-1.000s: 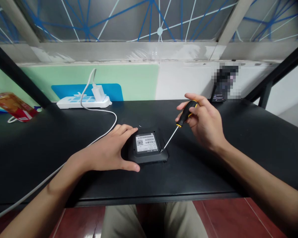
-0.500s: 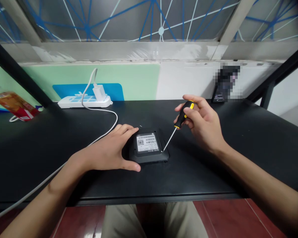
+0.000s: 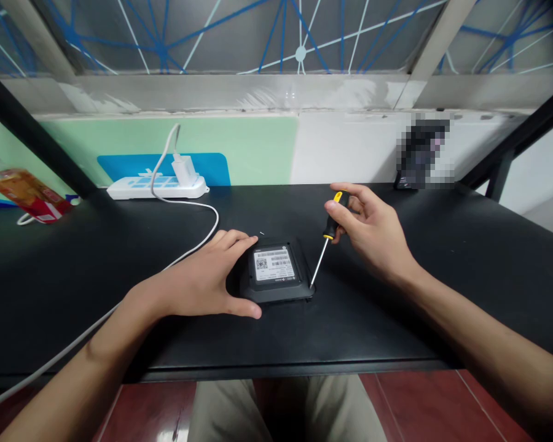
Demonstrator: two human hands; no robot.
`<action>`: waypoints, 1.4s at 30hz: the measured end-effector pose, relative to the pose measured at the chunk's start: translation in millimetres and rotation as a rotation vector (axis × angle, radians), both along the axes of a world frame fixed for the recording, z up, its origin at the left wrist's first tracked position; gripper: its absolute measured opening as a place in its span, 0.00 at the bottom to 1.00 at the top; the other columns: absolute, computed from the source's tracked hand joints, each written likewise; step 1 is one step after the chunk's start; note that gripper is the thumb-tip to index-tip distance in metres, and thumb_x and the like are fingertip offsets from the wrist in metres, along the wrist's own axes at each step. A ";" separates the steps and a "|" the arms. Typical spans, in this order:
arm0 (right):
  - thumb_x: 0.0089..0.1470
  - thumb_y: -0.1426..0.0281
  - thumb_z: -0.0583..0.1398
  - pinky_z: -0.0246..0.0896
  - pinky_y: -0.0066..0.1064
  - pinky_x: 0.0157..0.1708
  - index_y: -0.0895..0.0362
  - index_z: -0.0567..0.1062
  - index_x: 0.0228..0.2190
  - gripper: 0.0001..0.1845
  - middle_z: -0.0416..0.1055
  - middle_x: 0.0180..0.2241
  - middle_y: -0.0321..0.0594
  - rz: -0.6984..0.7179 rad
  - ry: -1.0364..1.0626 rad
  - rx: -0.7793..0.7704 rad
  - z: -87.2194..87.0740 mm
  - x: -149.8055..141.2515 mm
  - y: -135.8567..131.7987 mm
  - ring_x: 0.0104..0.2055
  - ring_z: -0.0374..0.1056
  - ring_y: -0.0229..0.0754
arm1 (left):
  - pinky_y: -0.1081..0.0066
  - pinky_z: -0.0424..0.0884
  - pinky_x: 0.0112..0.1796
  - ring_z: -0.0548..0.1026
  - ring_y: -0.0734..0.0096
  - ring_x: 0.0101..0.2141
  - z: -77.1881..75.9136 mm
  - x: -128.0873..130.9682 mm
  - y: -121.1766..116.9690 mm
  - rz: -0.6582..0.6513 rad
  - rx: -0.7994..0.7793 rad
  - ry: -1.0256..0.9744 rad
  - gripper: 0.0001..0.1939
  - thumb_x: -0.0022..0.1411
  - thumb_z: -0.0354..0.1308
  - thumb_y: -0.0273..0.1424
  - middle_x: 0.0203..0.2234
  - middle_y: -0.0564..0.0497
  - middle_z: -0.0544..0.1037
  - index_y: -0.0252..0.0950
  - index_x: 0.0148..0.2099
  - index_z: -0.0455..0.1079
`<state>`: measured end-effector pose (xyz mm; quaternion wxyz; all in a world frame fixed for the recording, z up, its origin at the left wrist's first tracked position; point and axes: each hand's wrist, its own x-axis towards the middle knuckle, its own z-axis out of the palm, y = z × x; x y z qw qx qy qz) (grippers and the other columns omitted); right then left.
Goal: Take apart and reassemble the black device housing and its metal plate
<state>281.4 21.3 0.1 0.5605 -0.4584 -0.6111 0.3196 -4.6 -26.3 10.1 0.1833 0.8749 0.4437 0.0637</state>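
Flat black electronic device point(image 3: 279, 293) lies on the black desk point(image 3: 350, 334), its white barcode label point(image 3: 283, 263) facing up. Slim screwdriver point(image 3: 330, 227), black and yellow handle, slants down to its near right corner; tip looks in contact, exact seat too small to tell. Right hand point(image 3: 380, 236) is closed round the handle, thumb along it. Left hand point(image 3: 188, 279) is spread wide at the device's left side, fingertips at the far left corner, thumb by the near edge, nothing gripped. Step in hand looks like tool work at that corner; next move would call for a braced device and a controlled tip. Just beyond the device: tiny pale piece point(image 3: 262, 233), maybe a screw. Farther back: power strip point(image 3: 131, 187) with white charger point(image 3: 184, 172).
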 end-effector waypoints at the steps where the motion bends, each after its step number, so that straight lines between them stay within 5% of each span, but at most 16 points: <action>1: 0.54 0.62 0.68 0.69 0.25 0.18 0.50 0.75 0.45 0.17 0.68 0.24 0.28 -0.005 0.026 -0.007 -0.6 -0.1 1.0 0.18 0.65 0.31 | 0.46 0.59 0.64 0.57 0.42 0.66 -0.1 0.0 0.0 -0.001 0.001 -0.003 0.57 0.51 0.65 0.63 0.67 0.38 0.58 0.40 0.73 0.49; 7: 0.47 0.64 0.72 0.80 0.27 0.29 0.49 0.72 0.42 0.21 0.70 0.35 0.34 -0.051 0.288 0.022 -5.4 -2.2 8.5 0.30 0.73 0.33 | 0.45 0.61 0.63 0.60 0.42 0.64 -0.7 1.9 0.0 -0.014 0.014 -0.019 0.56 0.52 0.66 0.61 0.66 0.38 0.59 0.39 0.72 0.50; 11: 0.47 0.65 0.71 0.83 0.34 0.38 0.49 0.68 0.40 0.21 0.73 0.39 0.36 -0.035 0.275 0.065 -7.1 -7.0 9.7 0.39 0.76 0.38 | 0.44 0.61 0.62 0.60 0.40 0.64 0.2 4.7 -1.5 -0.026 0.014 -0.018 0.56 0.52 0.66 0.60 0.66 0.36 0.60 0.37 0.72 0.51; 31: 0.48 0.69 0.71 0.81 0.36 0.40 0.50 0.65 0.38 0.21 0.72 0.39 0.34 0.043 0.124 0.110 -23.4 -21.1 15.7 0.37 0.78 0.38 | 0.48 0.66 0.58 0.63 0.41 0.60 1.1 9.1 -5.3 -0.001 0.027 -0.008 0.54 0.50 0.67 0.59 0.61 0.36 0.64 0.33 0.68 0.54; 42: 0.49 0.66 0.70 0.80 0.35 0.43 0.49 0.69 0.40 0.19 0.74 0.39 0.35 0.060 0.328 0.013 -11.6 -16.7 8.3 0.39 0.76 0.37 | 0.51 0.66 0.58 0.65 0.43 0.58 0.5 7.4 -4.2 -0.007 0.039 -0.035 0.52 0.49 0.68 0.59 0.57 0.38 0.66 0.33 0.66 0.57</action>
